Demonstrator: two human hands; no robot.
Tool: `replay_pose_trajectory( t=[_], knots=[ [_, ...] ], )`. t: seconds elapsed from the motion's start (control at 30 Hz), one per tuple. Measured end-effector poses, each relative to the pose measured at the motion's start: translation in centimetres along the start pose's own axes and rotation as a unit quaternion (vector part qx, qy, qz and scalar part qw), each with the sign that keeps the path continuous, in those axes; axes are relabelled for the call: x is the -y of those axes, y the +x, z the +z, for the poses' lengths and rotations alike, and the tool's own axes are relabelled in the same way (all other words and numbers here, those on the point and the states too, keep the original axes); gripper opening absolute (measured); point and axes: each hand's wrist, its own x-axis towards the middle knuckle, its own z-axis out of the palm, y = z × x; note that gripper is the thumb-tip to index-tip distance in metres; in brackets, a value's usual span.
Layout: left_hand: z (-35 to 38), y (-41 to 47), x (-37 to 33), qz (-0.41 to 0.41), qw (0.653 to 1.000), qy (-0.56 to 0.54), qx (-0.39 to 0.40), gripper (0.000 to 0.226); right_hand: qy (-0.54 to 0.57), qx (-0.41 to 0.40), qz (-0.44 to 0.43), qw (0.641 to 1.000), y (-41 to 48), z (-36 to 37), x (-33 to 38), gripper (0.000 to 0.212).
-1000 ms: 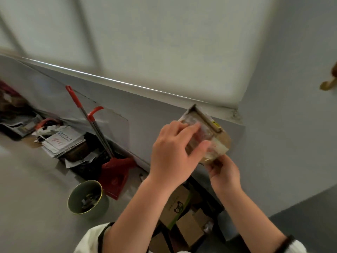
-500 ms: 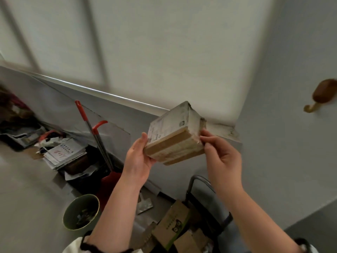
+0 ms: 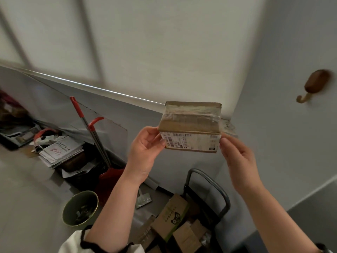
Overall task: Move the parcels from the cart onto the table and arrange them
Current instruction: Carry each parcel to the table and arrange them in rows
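A taped cardboard parcel (image 3: 190, 126) is held up by its ends between left hand (image 3: 145, 148) and right hand (image 3: 237, 156), above the cart (image 3: 209, 187).

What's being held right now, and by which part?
A taped cardboard parcel, gripped at its two ends: left hand on the left, right hand on the right.
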Motion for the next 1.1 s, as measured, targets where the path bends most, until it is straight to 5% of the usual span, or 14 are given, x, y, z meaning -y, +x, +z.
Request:
replay_pose_trajectory(
  t=[0.17, 0.43, 0.63, 0.8, 0.93, 1.1],
  knots=[
    [1.0, -0.2, 1.0, 0.004, 1.000, 0.009, 0.023, 0.022, -0.018, -0.003, -0.004, 1.000, -1.3, -1.0, 0.2, 0.026],
    [6.4, 1.6, 0.8, -0.052, 0.978, 0.201, 0.015, 0.015, -0.175, -0.156, 0.086, 0.968, -2.6, -5.1, 1.6, 0.021],
    [11.8, -0.2, 5.5, -0.181, 0.957, 0.199, 0.106, 0.026, -0.209, -0.234, 0.211, 0.926, -7.2, -11.0, 1.0, 0.027],
    [18.0, -3.9, 8.3, -0.211, 0.946, 0.174, 0.172, 0.023, -0.249, -0.314, 0.255, 0.880, -12.7, -15.1, 2.2, 0.030],
    [24.4, -8.0, 8.7, -0.216, 0.934, 0.118, 0.259, 0.014, -0.178, -0.388, 0.259, 0.866, -19.2, -19.2, 4.1, 0.018],
    [33.6, -17.3, 7.9, -0.218, 0.878, 0.082, 0.418, 0.015, -0.058, -0.433, 0.310, 0.844, -31.0, -25.5, 7.5, 0.055]
  ],
)
